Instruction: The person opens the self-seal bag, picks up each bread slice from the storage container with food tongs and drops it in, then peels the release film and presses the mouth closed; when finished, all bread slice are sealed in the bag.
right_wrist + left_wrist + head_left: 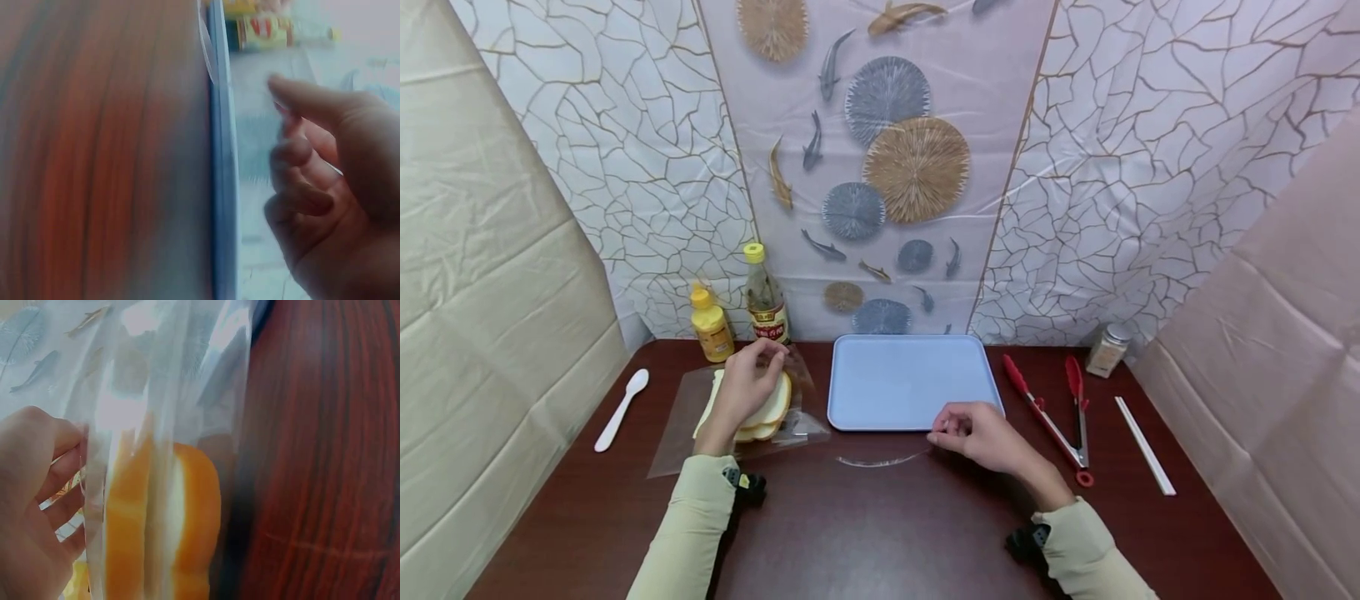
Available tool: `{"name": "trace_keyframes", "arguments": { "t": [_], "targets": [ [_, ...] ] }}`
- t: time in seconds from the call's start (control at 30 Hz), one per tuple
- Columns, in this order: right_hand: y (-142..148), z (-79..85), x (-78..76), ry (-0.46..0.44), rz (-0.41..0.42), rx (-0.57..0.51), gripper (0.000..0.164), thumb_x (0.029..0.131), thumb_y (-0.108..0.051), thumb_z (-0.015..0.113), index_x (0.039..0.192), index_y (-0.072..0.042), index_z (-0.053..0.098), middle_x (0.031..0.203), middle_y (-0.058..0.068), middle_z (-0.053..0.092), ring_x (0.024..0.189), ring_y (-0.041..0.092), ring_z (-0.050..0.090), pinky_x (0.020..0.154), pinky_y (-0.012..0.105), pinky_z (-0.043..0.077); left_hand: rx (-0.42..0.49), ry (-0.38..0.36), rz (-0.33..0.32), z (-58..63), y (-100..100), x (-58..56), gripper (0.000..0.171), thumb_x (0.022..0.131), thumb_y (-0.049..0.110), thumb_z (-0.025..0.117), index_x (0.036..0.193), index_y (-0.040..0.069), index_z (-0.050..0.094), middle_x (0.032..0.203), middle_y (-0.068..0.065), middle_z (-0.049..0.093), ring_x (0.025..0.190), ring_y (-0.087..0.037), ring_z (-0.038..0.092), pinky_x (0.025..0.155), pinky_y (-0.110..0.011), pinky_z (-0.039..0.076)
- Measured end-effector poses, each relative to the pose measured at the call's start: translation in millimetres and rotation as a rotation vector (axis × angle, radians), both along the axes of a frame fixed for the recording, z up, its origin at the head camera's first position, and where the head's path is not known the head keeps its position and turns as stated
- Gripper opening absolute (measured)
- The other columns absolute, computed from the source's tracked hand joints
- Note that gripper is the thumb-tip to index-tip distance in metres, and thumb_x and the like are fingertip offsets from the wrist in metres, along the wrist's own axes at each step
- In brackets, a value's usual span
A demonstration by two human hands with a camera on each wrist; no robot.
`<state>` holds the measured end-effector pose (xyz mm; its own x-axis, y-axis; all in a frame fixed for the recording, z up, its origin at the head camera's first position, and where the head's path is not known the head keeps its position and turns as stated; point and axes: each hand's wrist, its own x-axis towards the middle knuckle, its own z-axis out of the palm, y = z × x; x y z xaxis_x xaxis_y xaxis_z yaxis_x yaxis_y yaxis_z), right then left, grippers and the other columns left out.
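Observation:
Two slices of bread [772, 407], crusts showing orange in the left wrist view, lie in a clear plastic bag [187, 375] on the left of the table. My left hand [750, 385] is over the bread and pinches the bag's edge with its fingertips. By the front right corner of a light blue tray [902, 379] is my right hand [981, 433], its fingers loosely curled with nothing seen between them. A thin clear plastic strip [876, 463] runs along in front of the tray, one end close to the right fingertips.
A yellow squeeze bottle [712, 329] and a glass sauce bottle [766, 300] stand behind the bread. A white spoon [622, 408] lies far left. Red-handled tongs [1060, 433], white chopsticks [1144, 444] and a spice jar [1108, 350] are on the right.

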<state>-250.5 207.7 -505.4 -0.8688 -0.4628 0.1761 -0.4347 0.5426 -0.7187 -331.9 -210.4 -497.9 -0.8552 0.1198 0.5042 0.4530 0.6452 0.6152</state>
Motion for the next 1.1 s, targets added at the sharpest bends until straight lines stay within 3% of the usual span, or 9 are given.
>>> {"name": "trace_keyframes", "arguments": {
  "t": [0.17, 0.37, 0.6, 0.77, 0.9, 0.97, 1.1],
  "targets": [
    [-42.9, 4.4, 4.1, 0.055, 0.032, -0.015, 0.005, 0.102, -0.015, 0.077, 0.102, -0.013, 0.081, 0.075, -0.008, 0.067, 0.067, 0.002, 0.058, 0.063, 0.022, 0.051, 0.066, 0.052, 0.022, 2.9, -0.7, -0.3, 0.015, 0.109, 0.024, 0.066, 0.113, 0.014, 0.076, 0.103, -0.005, 0.079, 0.098, -0.022, 0.077, 0.089, -0.044, 0.062],
    [-85.1, 14.1, 4.7, 0.046, 0.076, -0.036, 0.007, 0.098, -0.007, 0.077, 0.105, -0.008, 0.079, 0.075, -0.006, 0.064, 0.066, 0.001, 0.056, 0.062, 0.021, 0.051, 0.156, 0.102, 0.036, 10.4, -0.8, 3.2, 0.016, 0.108, 0.023, 0.067, 0.112, 0.012, 0.078, 0.108, -0.005, 0.083, 0.1, -0.022, 0.079, 0.086, -0.023, 0.061],
    [-137.5, 10.1, 6.8, -0.084, 0.081, -0.083, 0.017, 0.104, -0.033, 0.075, 0.108, -0.018, 0.082, 0.081, 0.0, 0.075, 0.065, 0.004, 0.063, 0.062, 0.021, 0.054, 0.206, 0.174, 0.054, 21.4, 4.3, 4.7, 0.017, 0.107, 0.019, 0.069, 0.114, 0.008, 0.079, 0.112, -0.007, 0.083, 0.101, -0.024, 0.081, 0.085, -0.016, 0.059],
    [-171.1, 3.3, 8.9, -0.177, -0.015, -0.208, 0.033, 0.101, -0.043, 0.077, 0.11, -0.012, 0.083, 0.089, 0.011, 0.081, 0.066, 0.025, 0.074, 0.058, 0.025, 0.057, 0.236, 0.206, 0.057, 29.0, 7.5, 8.7, 0.015, 0.106, 0.016, 0.069, 0.112, 0.008, 0.08, 0.109, -0.008, 0.083, 0.099, -0.025, 0.081, 0.084, -0.015, 0.059],
    [-187.9, 7.2, 7.8, -0.166, -0.094, -0.326, 0.025, 0.102, -0.035, 0.078, 0.109, -0.011, 0.083, 0.084, 0.018, 0.079, 0.067, 0.04, 0.075, 0.049, 0.027, 0.055, 0.272, 0.213, 0.057, 34.2, 8.2, 11.1, 0.015, 0.106, 0.015, 0.068, 0.112, 0.006, 0.079, 0.108, -0.012, 0.083, 0.098, -0.027, 0.08, 0.082, -0.014, 0.059],
    [-190.7, 11.1, 6.1, -0.154, -0.114, -0.368, 0.018, 0.103, -0.027, 0.077, 0.108, -0.01, 0.083, 0.084, 0.021, 0.079, 0.068, 0.041, 0.075, 0.047, 0.025, 0.053, 0.299, 0.214, 0.043, 36.8, 8.7, 12.1, 0.016, 0.106, 0.015, 0.068, 0.111, 0.006, 0.079, 0.107, -0.012, 0.083, 0.098, -0.03, 0.081, 0.081, -0.015, 0.061],
    [-186.0, 21.2, 1.6, -0.149, -0.141, -0.467, 0.014, 0.102, -0.015, 0.077, 0.109, -0.005, 0.081, 0.094, 0.02, 0.081, 0.069, 0.025, 0.074, 0.053, 0.023, 0.055, 0.324, 0.256, 0.049, 43.4, 10.0, 14.1, 0.014, 0.106, 0.015, 0.068, 0.111, 0.008, 0.08, 0.102, -0.009, 0.083, 0.095, -0.021, 0.079, 0.08, -0.014, 0.061]
  ]
}}
